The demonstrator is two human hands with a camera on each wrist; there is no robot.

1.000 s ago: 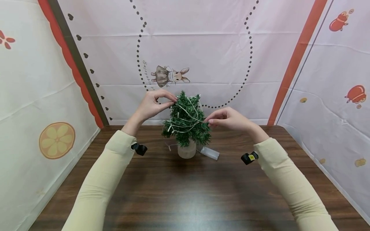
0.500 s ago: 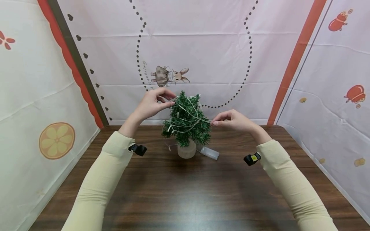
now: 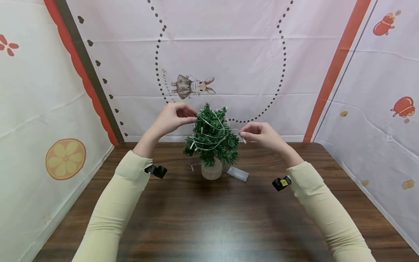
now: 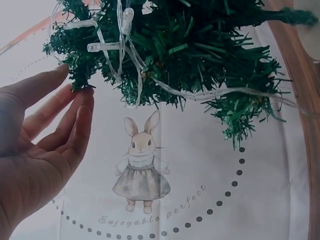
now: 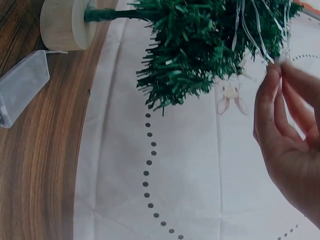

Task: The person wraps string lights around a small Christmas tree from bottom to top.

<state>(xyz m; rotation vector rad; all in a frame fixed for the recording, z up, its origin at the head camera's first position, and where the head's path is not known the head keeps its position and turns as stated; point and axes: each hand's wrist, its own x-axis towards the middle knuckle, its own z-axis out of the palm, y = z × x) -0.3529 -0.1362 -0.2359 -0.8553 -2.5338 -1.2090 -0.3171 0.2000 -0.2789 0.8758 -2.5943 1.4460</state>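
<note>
A small green artificial Christmas tree (image 3: 214, 125) stands upright on the table in a pale round base (image 3: 211, 171). Clear fairy lights (image 4: 102, 47) with thin wire loop around its branches. My left hand (image 3: 170, 118) is at the tree's upper left; in the left wrist view its thumb and fingers hold a branch tip (image 4: 80, 75) between them. On the other side, my right hand (image 3: 262, 135) pinches the light wire between thumb and fingertips, a little out from the branches. One small bulb (image 3: 244, 141) hangs just below those fingertips.
A translucent battery box (image 3: 238, 174) lies on the wooden table (image 3: 209, 218) to the right of the base. One loose light (image 3: 192, 168) dangles low on the left. Behind the tree hangs a printed cloth (image 3: 229, 65) with a rabbit; cloth walls flank both sides.
My right hand first moved right, drawing the wire off the branches, then rose slightly; a bulb now shows below its fingers. The left hand stays by the upper left branch, shifting slightly.
</note>
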